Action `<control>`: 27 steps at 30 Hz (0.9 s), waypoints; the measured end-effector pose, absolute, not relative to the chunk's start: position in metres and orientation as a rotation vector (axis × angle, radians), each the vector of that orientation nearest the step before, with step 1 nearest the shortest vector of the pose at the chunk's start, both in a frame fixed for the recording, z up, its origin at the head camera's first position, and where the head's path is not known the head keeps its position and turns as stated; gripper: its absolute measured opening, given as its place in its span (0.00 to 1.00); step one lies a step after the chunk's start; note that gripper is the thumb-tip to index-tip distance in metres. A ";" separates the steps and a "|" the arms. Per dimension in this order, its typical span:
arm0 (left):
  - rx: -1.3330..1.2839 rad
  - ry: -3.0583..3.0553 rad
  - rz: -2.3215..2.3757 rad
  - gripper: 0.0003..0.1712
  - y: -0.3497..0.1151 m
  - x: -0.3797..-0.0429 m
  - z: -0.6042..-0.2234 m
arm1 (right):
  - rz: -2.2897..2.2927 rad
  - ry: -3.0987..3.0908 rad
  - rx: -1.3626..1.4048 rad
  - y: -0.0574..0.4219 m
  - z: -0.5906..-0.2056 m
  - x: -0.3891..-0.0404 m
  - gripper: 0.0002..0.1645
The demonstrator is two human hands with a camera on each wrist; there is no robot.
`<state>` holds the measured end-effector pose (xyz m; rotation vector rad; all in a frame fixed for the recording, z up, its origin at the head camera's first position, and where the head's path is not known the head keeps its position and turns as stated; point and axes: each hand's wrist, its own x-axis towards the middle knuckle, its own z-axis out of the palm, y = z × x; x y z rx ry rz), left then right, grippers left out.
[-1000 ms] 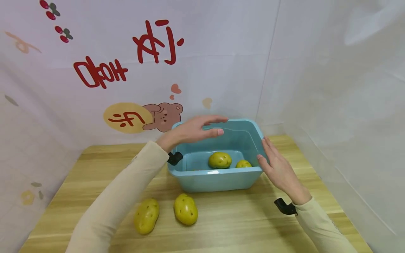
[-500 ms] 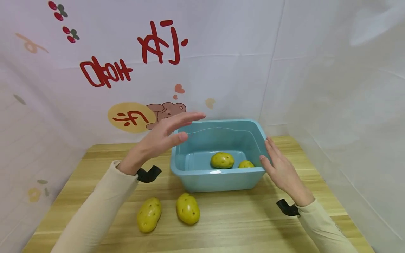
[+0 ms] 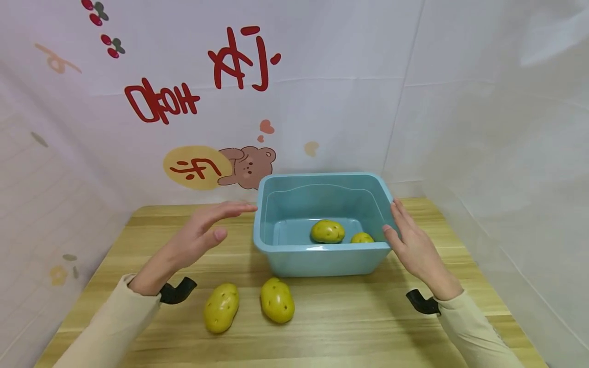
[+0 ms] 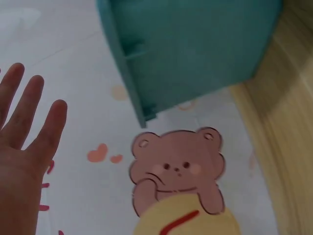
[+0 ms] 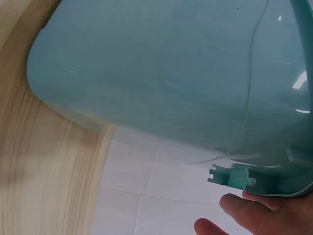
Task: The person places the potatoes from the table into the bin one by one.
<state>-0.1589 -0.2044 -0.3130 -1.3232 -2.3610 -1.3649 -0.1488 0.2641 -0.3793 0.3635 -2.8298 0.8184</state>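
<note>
A light blue plastic tub (image 3: 322, 263) stands on the table with two yellow potatoes showing inside: one potato (image 3: 327, 231) near the middle, another potato (image 3: 362, 238) partly hidden by the near wall. My right hand (image 3: 416, 250) rests against the tub's right rim with its fingers fairly straight; in the right wrist view the fingertips (image 5: 234, 203) are beside the rim. To the tub's left, my left hand (image 3: 198, 237) hovers over the table, fingers extended, holding nothing. In front of the tub lie a left potato (image 3: 222, 308) and a right potato (image 3: 277, 300).
The wood-grain table (image 3: 340, 327) carries everything. Behind it hangs a white cloth (image 3: 340, 112) with red characters and a printed bear (image 3: 252, 166); cloth also closes off both sides.
My left hand has moved from above the tub out to the left and lower, fingers still extended. The right hand has stayed at the tub's rim, and the potatoes have not moved.
</note>
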 end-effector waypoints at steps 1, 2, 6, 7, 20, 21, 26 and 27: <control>-1.318 -2.373 -1.329 0.32 -0.209 -0.157 -0.316 | 0.820 -2.827 0.365 0.264 -0.379 -0.149 0.41; -1.315 -2.391 -1.294 0.31 -0.212 -0.155 -0.320 | 0.821 -2.828 0.363 0.264 -0.379 -0.149 0.41; -1.300 -2.477 -1.149 0.29 -0.223 -0.149 -0.338 | 0.824 -2.827 0.360 0.265 -0.380 -0.149 0.41; -1.303 -2.497 -1.127 0.29 -0.225 -0.148 -0.343 | 0.826 -2.828 0.361 0.264 -0.380 -0.149 0.41; -1.292 -2.830 -0.925 0.37 -0.237 -0.124 -0.393 | 0.837 -2.824 0.374 0.265 -0.377 -0.147 0.41; -1.297 -2.843 -0.910 0.37 -0.237 -0.123 -0.395 | 0.835 -2.824 0.375 0.265 -0.377 -0.147 0.41; -1.326 -2.891 -0.901 0.39 -0.238 -0.117 -0.409 | 0.830 -2.827 0.379 0.264 -0.378 -0.147 0.42; -1.327 -2.899 -0.901 0.39 -0.238 -0.116 -0.411 | 0.829 -2.828 0.378 0.264 -0.378 -0.147 0.42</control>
